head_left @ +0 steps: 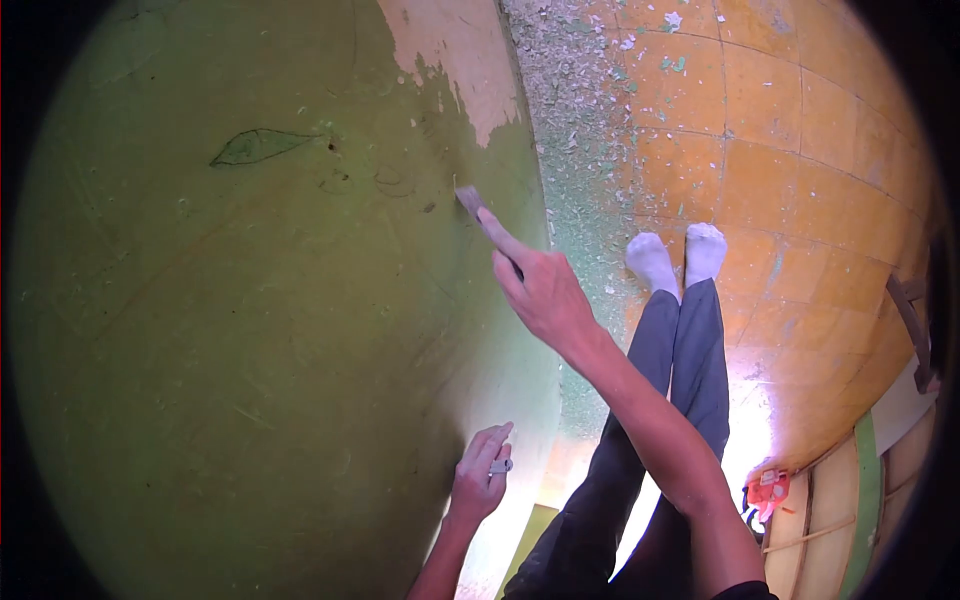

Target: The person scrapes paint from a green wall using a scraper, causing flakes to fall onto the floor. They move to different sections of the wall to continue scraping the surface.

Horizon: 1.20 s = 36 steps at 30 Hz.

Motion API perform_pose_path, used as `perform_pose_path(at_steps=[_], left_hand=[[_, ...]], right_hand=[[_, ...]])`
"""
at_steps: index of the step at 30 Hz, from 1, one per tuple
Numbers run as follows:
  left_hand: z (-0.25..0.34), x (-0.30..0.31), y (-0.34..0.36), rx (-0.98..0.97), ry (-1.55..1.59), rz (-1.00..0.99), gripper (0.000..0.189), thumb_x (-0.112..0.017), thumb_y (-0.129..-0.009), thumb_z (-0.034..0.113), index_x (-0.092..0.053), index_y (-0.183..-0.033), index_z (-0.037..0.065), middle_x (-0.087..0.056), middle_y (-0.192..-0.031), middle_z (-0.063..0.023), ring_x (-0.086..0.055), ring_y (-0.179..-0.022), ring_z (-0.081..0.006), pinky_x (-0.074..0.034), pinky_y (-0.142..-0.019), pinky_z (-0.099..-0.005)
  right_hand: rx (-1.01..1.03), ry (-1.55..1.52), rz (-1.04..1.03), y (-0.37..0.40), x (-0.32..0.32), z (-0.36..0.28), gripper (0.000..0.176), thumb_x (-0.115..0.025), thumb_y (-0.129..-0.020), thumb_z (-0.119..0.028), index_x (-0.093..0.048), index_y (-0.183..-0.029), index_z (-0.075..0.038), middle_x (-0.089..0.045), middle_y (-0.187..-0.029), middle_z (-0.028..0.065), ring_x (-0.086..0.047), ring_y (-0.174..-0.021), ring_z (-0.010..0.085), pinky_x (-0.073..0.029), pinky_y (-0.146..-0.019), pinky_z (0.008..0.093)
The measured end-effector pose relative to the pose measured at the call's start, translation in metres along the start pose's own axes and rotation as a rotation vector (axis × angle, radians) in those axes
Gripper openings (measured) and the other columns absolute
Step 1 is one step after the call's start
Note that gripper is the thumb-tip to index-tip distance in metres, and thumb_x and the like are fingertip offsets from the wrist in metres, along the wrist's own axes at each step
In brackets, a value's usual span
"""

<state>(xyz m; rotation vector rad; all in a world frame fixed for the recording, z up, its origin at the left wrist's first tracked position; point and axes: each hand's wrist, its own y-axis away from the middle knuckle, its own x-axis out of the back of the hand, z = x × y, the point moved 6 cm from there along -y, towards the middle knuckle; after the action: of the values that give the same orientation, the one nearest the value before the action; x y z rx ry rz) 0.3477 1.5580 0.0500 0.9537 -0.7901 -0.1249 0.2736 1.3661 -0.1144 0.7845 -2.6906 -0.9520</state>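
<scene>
My right hand [543, 292] is closed round a scraper [468, 198], with the index finger stretched along it. The flat blade end is at the green painted wall [300, 330]; whether it touches cannot be told. Lower down, my left hand [483, 478] is near the wall with its fingers bent round a small pale cylindrical object [501, 466], whose kind I cannot make out. Above the scraper, a pale bare patch [445, 50] with ragged edges shows where the green paint is off. A leaf shape [262, 147] is drawn on the wall.
Paint flakes [580, 130] lie thickly along the wall's foot and scatter over the orange tiled floor [770, 190]. My legs and white-socked feet [652, 258] extend beside the wall. A red object [767, 490] and a dark wooden piece [910, 315] are at the right.
</scene>
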Motion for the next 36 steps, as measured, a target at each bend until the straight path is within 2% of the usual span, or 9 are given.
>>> perform_pose_path(at_steps=[5, 7, 13, 17, 23, 26, 29, 32, 36], left_hand=[[-0.001, 0.002, 0.000, -0.026, 0.002, 0.043, 0.027, -0.052, -0.092, 0.003, -0.062, -0.117, 0.001, -0.063, -0.103, -0.0182, -0.066, -0.090, -0.0268, -0.052, -0.078, -0.0335], [-0.001, 0.002, -0.003, -0.013, 0.000, 0.033, 0.026, -0.052, -0.093, 0.003, -0.062, -0.117, 0.000, -0.063, -0.103, -0.0181, -0.066, -0.091, -0.0266, -0.052, -0.078, -0.0334], [-0.002, 0.002, -0.001, -0.022, 0.019, 0.049, 0.026, -0.052, -0.092, 0.003, -0.062, -0.116, -0.001, -0.063, -0.102, -0.0185, -0.065, -0.090, -0.0263, -0.052, -0.078, -0.0333], [-0.005, -0.001, -0.002, -0.042, 0.020, 0.060, 0.025, -0.052, -0.092, 0.003, -0.062, -0.115, -0.001, -0.063, -0.102, -0.0191, -0.066, -0.090, -0.0273, -0.052, -0.078, -0.0337], [-0.005, -0.001, -0.001, -0.045, 0.017, 0.055, 0.025, -0.052, -0.092, 0.002, -0.062, -0.115, -0.002, -0.064, -0.102, -0.0192, -0.065, -0.089, -0.0276, -0.052, -0.079, -0.0337], [-0.005, -0.001, 0.000, -0.025, 0.042, 0.060, 0.025, -0.052, -0.092, 0.003, -0.062, -0.115, -0.002, -0.064, -0.101, -0.0193, -0.066, -0.090, -0.0274, -0.052, -0.079, -0.0341], [-0.006, -0.001, 0.000, -0.044, 0.020, 0.052, 0.025, -0.052, -0.092, 0.003, -0.062, -0.115, -0.002, -0.064, -0.102, -0.0192, -0.066, -0.089, -0.0272, -0.052, -0.079, -0.0342], [-0.006, -0.001, -0.002, -0.041, 0.021, 0.058, 0.025, -0.052, -0.092, 0.003, -0.062, -0.115, -0.001, -0.063, -0.102, -0.0189, -0.066, -0.089, -0.0268, -0.052, -0.079, -0.0338], [-0.005, 0.001, -0.002, -0.022, 0.040, 0.033, 0.028, -0.054, -0.090, -0.001, -0.061, -0.117, -0.001, -0.062, -0.105, -0.0202, -0.064, -0.090, -0.0320, -0.053, -0.078, -0.0365]], right_hand=[[0.070, 0.031, 0.058, -0.012, 0.008, -0.004, 0.047, -0.048, -0.092, -0.019, -0.046, -0.140, -0.022, -0.053, -0.067, 0.0278, -0.055, -0.059, 0.0422, -0.044, -0.062, 0.0480], [0.081, 0.025, 0.053, -0.034, 0.020, -0.014, 0.047, -0.047, -0.092, -0.017, -0.047, -0.139, -0.020, -0.055, -0.067, 0.0281, -0.056, -0.060, 0.0434, -0.044, -0.063, 0.0508], [0.036, 0.053, -0.065, 0.011, -0.001, 0.006, 0.048, -0.048, -0.092, -0.018, -0.046, -0.140, -0.024, -0.056, -0.066, 0.0266, -0.058, -0.062, 0.0432, -0.045, -0.064, 0.0511], [0.051, 0.123, -0.132, 0.000, 0.010, 0.019, 0.049, -0.048, -0.092, -0.020, -0.044, -0.141, -0.025, -0.058, -0.068, 0.0249, -0.059, -0.064, 0.0419, -0.047, -0.065, 0.0494], [0.047, 0.033, -0.021, 0.004, 0.013, 0.019, 0.049, -0.048, -0.093, -0.022, -0.043, -0.142, -0.024, -0.059, -0.070, 0.0240, -0.060, -0.066, 0.0395, -0.046, -0.067, 0.0480], [0.203, -0.009, 0.036, -0.002, 0.012, 0.011, 0.048, -0.052, -0.093, -0.020, -0.046, -0.140, -0.022, -0.052, -0.066, 0.0253, -0.054, -0.059, 0.0379, -0.044, -0.061, 0.0431], [0.202, 0.025, 0.021, -0.004, -0.002, 0.005, 0.046, -0.049, -0.094, -0.020, -0.046, -0.140, -0.018, -0.058, -0.070, 0.0246, -0.059, -0.065, 0.0393, -0.045, -0.067, 0.0479], [0.230, 0.024, 0.156, -0.037, 0.012, -0.008, 0.044, -0.050, -0.093, -0.018, -0.050, -0.137, -0.016, -0.058, -0.070, 0.0256, -0.059, -0.064, 0.0401, -0.044, -0.066, 0.0485], [0.183, -0.012, 0.062, -0.040, 0.018, -0.012, 0.045, -0.050, -0.093, -0.019, -0.049, -0.138, -0.019, -0.057, -0.072, 0.0261, -0.057, -0.060, 0.0388, -0.045, -0.063, 0.0442]])
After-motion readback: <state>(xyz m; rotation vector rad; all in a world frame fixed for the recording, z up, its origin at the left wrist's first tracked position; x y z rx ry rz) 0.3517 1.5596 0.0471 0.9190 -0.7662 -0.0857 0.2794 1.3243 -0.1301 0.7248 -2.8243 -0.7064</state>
